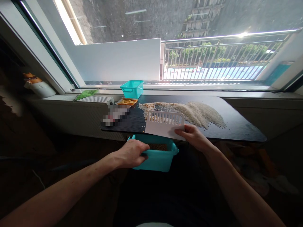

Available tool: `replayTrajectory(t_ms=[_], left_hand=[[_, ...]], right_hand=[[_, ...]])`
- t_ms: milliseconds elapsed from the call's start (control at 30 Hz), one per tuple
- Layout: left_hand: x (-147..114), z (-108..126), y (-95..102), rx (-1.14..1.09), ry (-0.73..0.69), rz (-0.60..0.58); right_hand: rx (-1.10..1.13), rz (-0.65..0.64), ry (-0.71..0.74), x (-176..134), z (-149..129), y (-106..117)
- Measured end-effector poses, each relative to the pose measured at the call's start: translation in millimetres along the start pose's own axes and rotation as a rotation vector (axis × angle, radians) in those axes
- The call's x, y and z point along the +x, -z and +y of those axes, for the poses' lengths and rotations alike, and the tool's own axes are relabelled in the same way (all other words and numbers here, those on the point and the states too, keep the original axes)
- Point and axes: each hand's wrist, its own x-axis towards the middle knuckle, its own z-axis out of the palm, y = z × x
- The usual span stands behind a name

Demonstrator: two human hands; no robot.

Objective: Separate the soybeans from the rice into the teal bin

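Observation:
My left hand is closed on the rim of a turquoise plastic basket, just below the table's front edge. Brown grains show inside this basket. Between the thumb and fingers of my right hand is a white slotted plastic panel, tilted at the table edge above the basket. Its row of slots faces the window. Behind the panel spreads a long heap of pale rice-like grains, with orange-brown bits mixed in toward its left end. Part of the heap is hidden by the panel.
A second turquoise basket stands at the back of the black table, near an orange-and-white packet. A blurred-out item lies at the table's left. Beyond are a radiator, a green cloth and the window sill.

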Motion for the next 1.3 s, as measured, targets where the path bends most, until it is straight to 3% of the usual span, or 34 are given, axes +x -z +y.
replayTrajectory(t_ms=[67,233,300,667,867,1300], left_hand=[[-1.3,-1.2,-0.5,-0.004,-0.001,0.005],[0.2,2.2,-2.3,-0.018,-0.014,0.012],[2.7,5.4,-2.4,-0.020,-0.022,0.010],[13.3,11.8,-1.7,-0.024,-0.049,-0.005],[11.9,8.7,-3.2,-0.037,-0.036,-0.005],[11.5,10.0,-0.8,-0.031,-0.024,-0.008]], right_hand=[[-0.005,0.048,-0.003,-10.4,-0.9,10.4],[0.010,0.458,0.045,-36.6,6.0,52.0],[-0.036,0.527,0.057,-40.1,10.0,62.7],[-0.094,0.431,0.107,-0.3,23.3,50.8],[-0.121,0.320,0.092,-6.4,11.6,47.5],[-0.046,0.235,0.029,1.8,8.0,39.6]])
